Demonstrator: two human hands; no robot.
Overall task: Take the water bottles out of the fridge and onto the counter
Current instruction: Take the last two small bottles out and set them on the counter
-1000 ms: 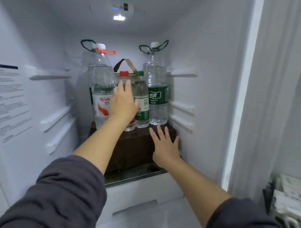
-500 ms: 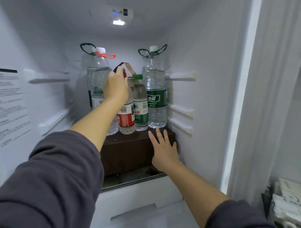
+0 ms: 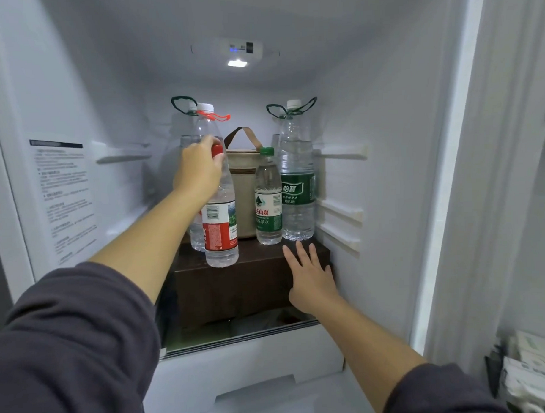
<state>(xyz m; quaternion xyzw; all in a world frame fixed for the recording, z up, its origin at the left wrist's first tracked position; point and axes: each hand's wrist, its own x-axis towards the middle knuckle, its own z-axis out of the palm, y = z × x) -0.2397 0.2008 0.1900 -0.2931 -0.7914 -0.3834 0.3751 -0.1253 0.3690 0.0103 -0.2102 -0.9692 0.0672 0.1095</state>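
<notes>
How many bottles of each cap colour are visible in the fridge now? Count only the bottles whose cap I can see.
Red-cap bottle: 1
Green-cap bottle: 1
White-cap bottles: 2
Total: 4

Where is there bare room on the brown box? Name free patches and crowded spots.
Free: the front strip atop the brown box, between the red-capped bottle held by the left hand and the right hand; also the gap before the beige bag. Crowded: the right rear, where the green-capped bottle stands beside the large green-label bottle.
</notes>
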